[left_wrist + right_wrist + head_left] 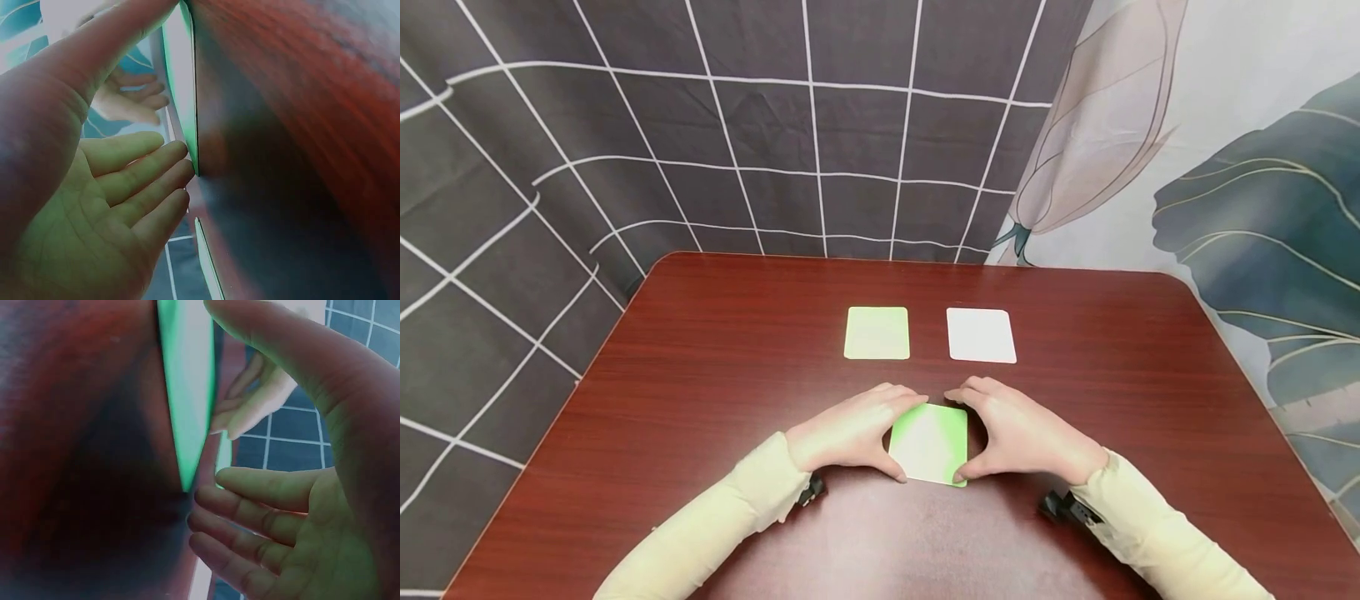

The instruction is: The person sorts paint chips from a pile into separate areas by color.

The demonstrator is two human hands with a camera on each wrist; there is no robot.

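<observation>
A square green card (pixel 929 444) with a pale glare across it lies on the table near the front middle. On its left side my left hand (pixel 863 433) has the thumb near the front corner and the fingertips near the back corner. My right hand (pixel 1017 432) spans the opposite side the same way, its thumb over the front right corner. Fairly straight fingers (pixel 144 175) show in the left wrist view, near the card's edge. In the right wrist view the fingers (pixel 250 531) are spread and apart from the card. Whether the fingertips press on it I cannot tell.
Beyond the hands lie a light green card (pixel 877 333) and a white card (pixel 982 335), side by side. All rest on a reddish-brown table (pixel 737 333). A dark gridded cloth (pixel 760 125) and a leaf-patterned cloth (pixel 1247 183) hang behind it.
</observation>
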